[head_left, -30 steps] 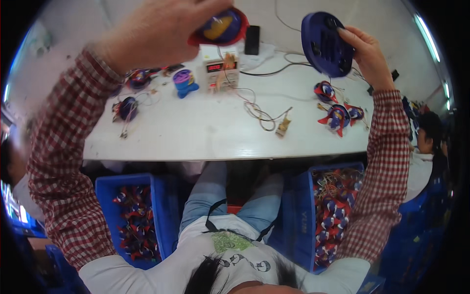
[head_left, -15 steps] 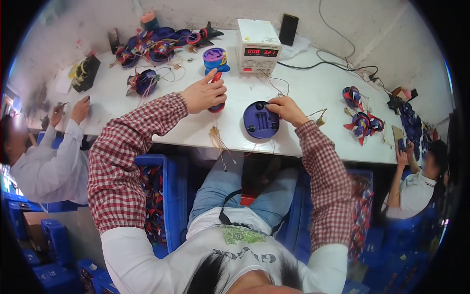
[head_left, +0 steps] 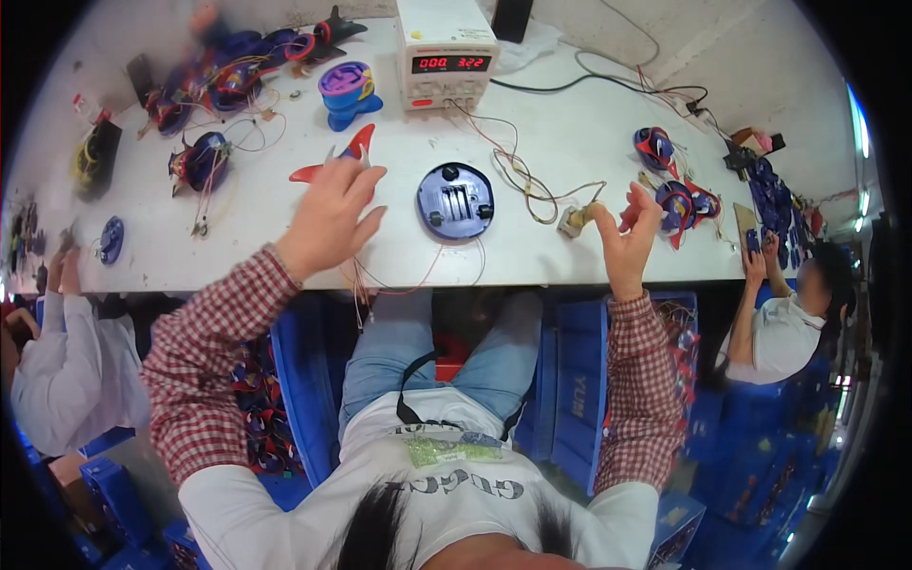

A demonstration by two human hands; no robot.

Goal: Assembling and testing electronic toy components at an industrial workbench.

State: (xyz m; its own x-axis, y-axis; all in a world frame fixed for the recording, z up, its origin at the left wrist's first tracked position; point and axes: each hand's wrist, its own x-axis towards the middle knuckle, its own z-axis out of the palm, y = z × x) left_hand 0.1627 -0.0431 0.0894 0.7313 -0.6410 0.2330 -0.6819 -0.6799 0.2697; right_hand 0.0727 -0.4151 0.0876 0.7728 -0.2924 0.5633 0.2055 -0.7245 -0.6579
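Observation:
My left hand (head_left: 328, 217) is over a red finned toy part (head_left: 360, 142), fingers stretched out and thumb apart. The part's tips stick out past my fingers; its middle is hidden. Thin wires hang below my wrist over the table's front edge. To the right of that hand, a dark blue round base (head_left: 455, 201) lies on the table, its slotted side up. My right hand (head_left: 629, 242) is raised at the right, thumb and fingers apart. Its thumb is close to a small brass-coloured clip (head_left: 573, 220) on a wire; whether they touch I cannot tell.
A white power supply (head_left: 446, 66) with a red display stands at the back. Beside it sits a blue and purple round toy piece (head_left: 350, 93). Wired toy assemblies (head_left: 237, 81) crowd the back left; several more (head_left: 676, 204) lie right. Co-workers sit at both sides; blue crates flank my legs.
My right hand has left the round base and moved right to the clip. My left hand has spread its fingers over the red part. The whole view has shifted.

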